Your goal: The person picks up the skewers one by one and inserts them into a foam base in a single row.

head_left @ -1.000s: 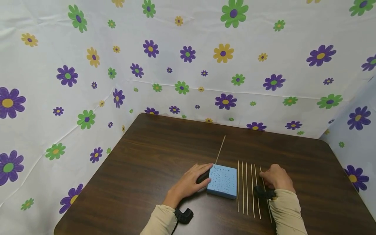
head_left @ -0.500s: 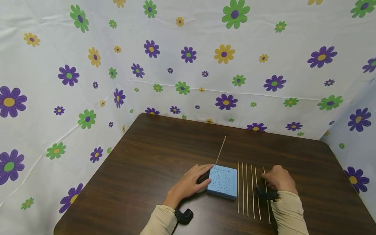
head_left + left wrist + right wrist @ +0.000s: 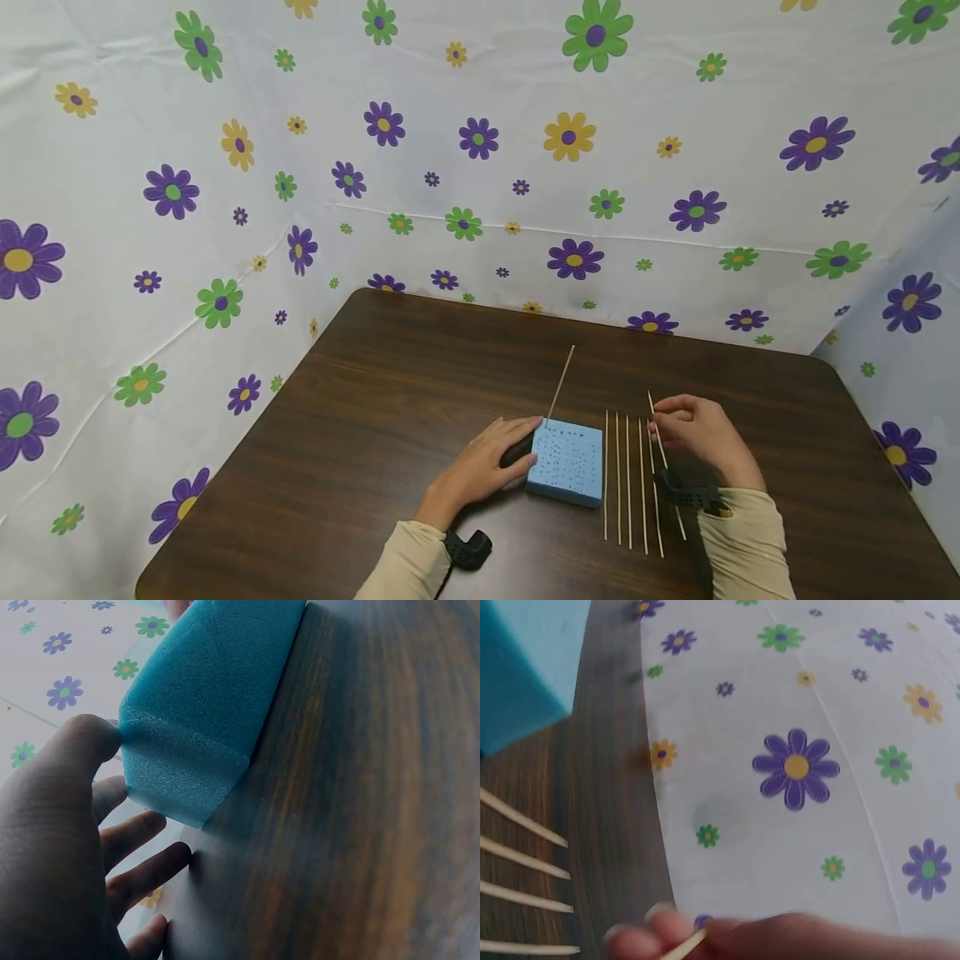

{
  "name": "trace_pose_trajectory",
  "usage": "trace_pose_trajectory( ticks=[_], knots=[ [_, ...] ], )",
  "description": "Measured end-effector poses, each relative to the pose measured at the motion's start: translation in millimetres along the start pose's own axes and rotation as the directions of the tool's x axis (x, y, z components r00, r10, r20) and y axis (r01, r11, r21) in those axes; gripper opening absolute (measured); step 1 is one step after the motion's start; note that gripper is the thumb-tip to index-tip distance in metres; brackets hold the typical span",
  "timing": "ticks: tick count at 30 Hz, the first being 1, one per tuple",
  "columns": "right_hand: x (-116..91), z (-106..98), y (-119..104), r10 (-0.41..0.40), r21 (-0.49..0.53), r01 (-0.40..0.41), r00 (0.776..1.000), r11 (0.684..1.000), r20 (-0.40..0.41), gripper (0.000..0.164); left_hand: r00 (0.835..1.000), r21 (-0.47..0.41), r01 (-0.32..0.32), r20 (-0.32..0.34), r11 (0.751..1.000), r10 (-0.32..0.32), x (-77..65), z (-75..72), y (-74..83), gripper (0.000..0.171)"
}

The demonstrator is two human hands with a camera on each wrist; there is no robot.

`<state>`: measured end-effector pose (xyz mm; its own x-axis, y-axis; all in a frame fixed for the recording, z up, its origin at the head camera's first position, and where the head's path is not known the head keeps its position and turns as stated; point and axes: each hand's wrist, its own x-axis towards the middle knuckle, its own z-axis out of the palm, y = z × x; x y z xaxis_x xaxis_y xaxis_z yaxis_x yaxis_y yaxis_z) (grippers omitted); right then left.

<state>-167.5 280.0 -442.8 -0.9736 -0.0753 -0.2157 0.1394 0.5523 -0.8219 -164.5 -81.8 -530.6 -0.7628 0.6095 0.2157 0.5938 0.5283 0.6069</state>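
A light blue foam block [image 3: 566,467], dotted with small holes on top, sits on the table. One wooden skewer [image 3: 561,383] stands tilted in its far left corner. My left hand [image 3: 476,467] rests against the block's left side, thumb and fingertips touching it with fingers fairly straight. In the left wrist view the thumb [image 3: 90,742] meets the block's edge. My right hand [image 3: 705,437] pinches a second skewer [image 3: 663,450] near its far end, between thumb and fingers. The right wrist view shows only a short piece of that skewer [image 3: 684,946].
Several loose skewers [image 3: 629,483] lie side by side on the table, right of the block. The dark wooden table [image 3: 420,367] extends to a flowered cloth [image 3: 450,167] behind and at both sides. Each wrist wears a black camera.
My right hand has moved forward and slightly left, carrying the pinched skewer away from its place at the right end of the row. The left hand and block stay put.
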Motion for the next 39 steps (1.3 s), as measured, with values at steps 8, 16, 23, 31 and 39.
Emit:
trace_pose_trajectory(
  ticks=[8, 16, 23, 31, 39],
  knots=[
    [0, 20, -15, -0.205, 0.144, 0.211, 0.977, 0.967, -0.061, 0.028, 1.000, 0.006, 0.007, 0.001, 1.000, -0.007, -0.6, 0.5, -0.7, 0.060],
    [5, 38, -25, -0.348, 0.227, 0.366, 0.930, 0.903, -0.115, 0.033, 1.000, 0.008, 0.002, 0.002, 1.000, -0.002, 0.2, -0.3, -0.3, 0.060],
    [3, 43, -27, -0.433, 0.271, 0.419, 0.901, 0.867, -0.008, 0.030, 1.000, 0.014, 0.002, -0.001, 1.000, -0.002, -0.2, -1.2, 0.7, 0.060],
    [3, 56, -37, -0.394, 0.246, 0.411, 0.912, 0.878, -0.117, 0.031, 1.000, 0.007, 0.008, -0.002, 1.000, -0.008, -2.1, 0.8, -0.9, 0.060],
    [5, 74, -48, -0.473, 0.010, 0.485, 0.857, 0.874, -0.203, 0.021, 1.000, 0.013, 0.003, 0.001, 1.000, -0.003, -0.8, -1.3, 0.1, 0.061]
  ],
)
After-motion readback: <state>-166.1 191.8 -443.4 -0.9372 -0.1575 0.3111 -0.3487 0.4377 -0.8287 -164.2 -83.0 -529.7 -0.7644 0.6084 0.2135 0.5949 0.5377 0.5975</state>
